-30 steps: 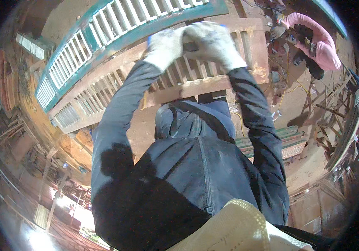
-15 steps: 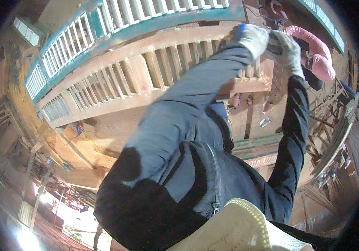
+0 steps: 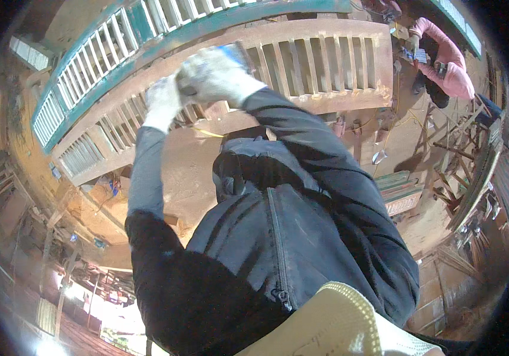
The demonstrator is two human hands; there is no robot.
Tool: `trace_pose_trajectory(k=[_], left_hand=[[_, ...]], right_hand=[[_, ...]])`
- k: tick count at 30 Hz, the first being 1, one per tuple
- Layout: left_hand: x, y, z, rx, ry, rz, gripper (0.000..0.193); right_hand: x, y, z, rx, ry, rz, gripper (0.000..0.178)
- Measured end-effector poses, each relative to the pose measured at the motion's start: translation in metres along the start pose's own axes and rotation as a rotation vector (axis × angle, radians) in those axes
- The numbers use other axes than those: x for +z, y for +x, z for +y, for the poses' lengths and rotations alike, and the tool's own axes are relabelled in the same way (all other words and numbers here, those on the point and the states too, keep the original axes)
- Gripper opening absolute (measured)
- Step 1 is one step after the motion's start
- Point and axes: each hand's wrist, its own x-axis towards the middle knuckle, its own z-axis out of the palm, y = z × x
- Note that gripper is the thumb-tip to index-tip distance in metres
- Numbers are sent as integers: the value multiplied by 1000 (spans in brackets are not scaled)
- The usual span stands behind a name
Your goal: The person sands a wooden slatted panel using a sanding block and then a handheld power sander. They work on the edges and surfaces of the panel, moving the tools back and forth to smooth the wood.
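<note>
Both my hands, in pale work gloves, are close together over a bare reddish-brown slatted wooden panel [image 3: 337,102]. My right hand [image 3: 216,74] is closed above the panel's upper rail, left of its middle. A dark, partly blue piece [image 3: 236,54] shows past its knuckles; its kind is unclear. Beside it, slightly lower and to the left, my left hand [image 3: 164,102] has its fingers bent in over the slats. Motion blurs both gloves, and whatever they grip is mostly hidden.
Beyond the panel stands a green-and-white slatted piece [image 3: 97,56]. At far right a person in pink [image 3: 453,62] bends over, holding a light-blue item [image 3: 417,56]. Wooden scraps [image 3: 459,157] pile at right. Green boards [image 3: 394,187] lie behind me on the floor.
Both my hands have swept left along the panel from its right end to left of its middle. The panel's right end is now uncovered, and the person in pink shows more fully.
</note>
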Motion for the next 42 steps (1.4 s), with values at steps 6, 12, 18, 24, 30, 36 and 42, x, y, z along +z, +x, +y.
trace_pose_trajectory(k=[6, 12, 18, 24, 30, 36, 42], left_hand=[[46, -24, -58, -31, -11, 20, 62], [2, -21, 121, 55, -76, -185, 33], [-14, 12, 187, 214, -120, -163, 43], [-43, 102, 166, 319, -49, 302, 38], [-43, 88, 185, 220, -65, 173, 36], [52, -58, 190, 275, -320, 0, 39], [55, -69, 148, 241, -267, -78, 40]], right_hand=[[39, 22, -24, -22, 28, 118, 20], [-3, -127, 22, 147, 182, 167, 55], [-31, -187, 66, 183, -111, 256, 71], [-77, -118, 134, 237, -219, 197, 62], [-77, -131, 136, 183, -287, 214, 64], [-16, -222, 25, 148, -149, 148, 65], [1, -191, -13, 156, -93, 207, 63]])
